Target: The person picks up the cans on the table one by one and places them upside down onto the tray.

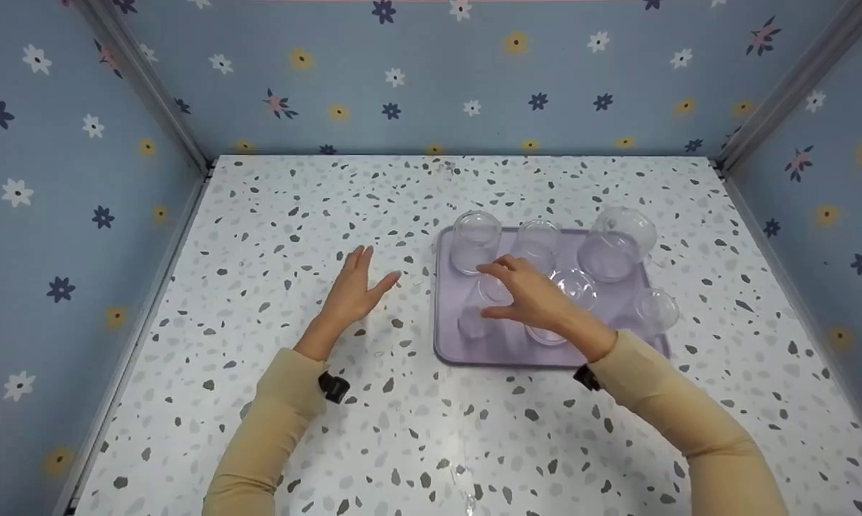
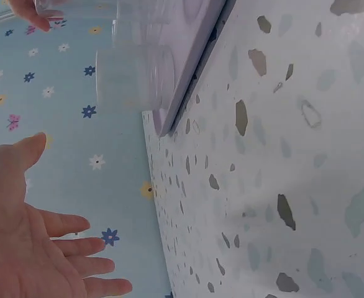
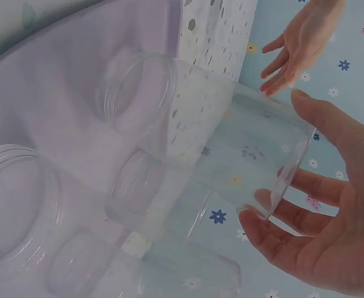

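Observation:
Over the front left of the lilac tray (image 1: 451,351) is my right hand (image 1: 538,295). Its thumb and fingers are spread around the upper end of a clear, glass-like cup (image 1: 473,326). In the right wrist view, the thumb and fingertips lie at opposite sides of that cup (image 3: 232,136), whose ringed rim faces the tray; firm contact is not certain. My left hand (image 1: 348,295) hovers left of the tray, holding nothing. Its fingers are extended with the thumb apart, also in the left wrist view (image 2: 33,242).
Several more clear vessels stand on the tray, including one at the back left (image 1: 476,240), a large one at the back right (image 1: 620,240) and a small one at the right edge (image 1: 658,309). Flower-patterned panels (image 1: 431,79) border the speckled table (image 1: 316,201).

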The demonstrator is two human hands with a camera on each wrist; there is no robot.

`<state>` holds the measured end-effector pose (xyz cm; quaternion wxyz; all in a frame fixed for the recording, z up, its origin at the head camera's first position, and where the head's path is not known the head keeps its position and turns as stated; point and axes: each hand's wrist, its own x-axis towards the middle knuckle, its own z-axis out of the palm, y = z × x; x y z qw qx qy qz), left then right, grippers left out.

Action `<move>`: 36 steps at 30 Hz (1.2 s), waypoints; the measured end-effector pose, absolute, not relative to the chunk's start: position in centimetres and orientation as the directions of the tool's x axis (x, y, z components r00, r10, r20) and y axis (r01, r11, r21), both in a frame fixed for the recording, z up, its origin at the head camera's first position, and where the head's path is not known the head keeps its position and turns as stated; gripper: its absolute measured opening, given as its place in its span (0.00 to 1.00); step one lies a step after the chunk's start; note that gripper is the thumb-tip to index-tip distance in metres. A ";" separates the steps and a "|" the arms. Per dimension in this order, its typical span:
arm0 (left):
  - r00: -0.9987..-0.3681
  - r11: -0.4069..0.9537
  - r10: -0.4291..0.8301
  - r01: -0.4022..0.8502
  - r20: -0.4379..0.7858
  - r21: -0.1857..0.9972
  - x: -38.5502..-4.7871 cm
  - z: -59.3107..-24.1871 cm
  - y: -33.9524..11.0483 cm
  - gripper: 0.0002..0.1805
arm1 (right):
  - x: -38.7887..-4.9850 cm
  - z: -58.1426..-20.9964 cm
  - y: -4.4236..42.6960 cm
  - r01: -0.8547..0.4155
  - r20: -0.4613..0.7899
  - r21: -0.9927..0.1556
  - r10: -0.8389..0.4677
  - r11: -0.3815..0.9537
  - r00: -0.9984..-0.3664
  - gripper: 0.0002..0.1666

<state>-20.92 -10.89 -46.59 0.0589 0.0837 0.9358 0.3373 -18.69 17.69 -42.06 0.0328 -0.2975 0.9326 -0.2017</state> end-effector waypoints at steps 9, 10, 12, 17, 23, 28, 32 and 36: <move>-0.988 0.850 0.156 0.137 0.006 0.509 -22.8 -45.3 -11.0 0.50 | -19.4 -42.4 16.7 -0.550 -0.012 -0.351 -0.591 0.758 -0.806 0.42; -0.988 0.855 0.153 0.138 0.012 0.500 -22.9 -45.1 -10.9 0.50 | -19.4 -42.4 16.6 -0.545 -0.020 -0.348 -0.588 0.763 -0.809 0.42; -0.988 0.865 0.151 0.143 0.022 0.481 -23.2 -44.8 -10.9 0.50 | -19.4 -42.4 16.5 -0.535 -0.035 -0.339 -0.578 0.774 -0.815 0.42; -0.988 0.894 0.150 0.147 0.026 0.424 -23.8 -44.1 -10.8 0.51 | -19.3 -42.6 16.3 -0.552 -0.031 -0.317 -0.590 0.772 -0.807 0.42; -0.987 0.904 0.158 0.158 0.034 0.397 -24.1 -43.3 -10.8 0.51 | -19.3 -43.0 16.3 -0.581 -0.010 -0.288 -0.609 0.761 -0.793 0.41; -0.986 0.911 0.166 0.166 0.033 0.379 -24.2 -42.9 -11.0 0.51 | -19.2 -42.9 16.0 -0.569 -0.029 -0.293 -0.602 0.769 -0.798 0.42; -0.985 0.917 0.166 0.169 0.041 0.362 -24.3 -42.8 -11.1 0.51 | -19.1 -42.9 16.0 -0.570 -0.030 -0.319 -0.609 0.757 -0.792 0.43; -0.986 0.923 0.162 0.166 0.040 0.348 -24.2 -42.6 -11.2 0.51 | -19.5 -42.4 16.8 -0.586 0.044 -0.352 -0.612 0.730 -0.790 0.42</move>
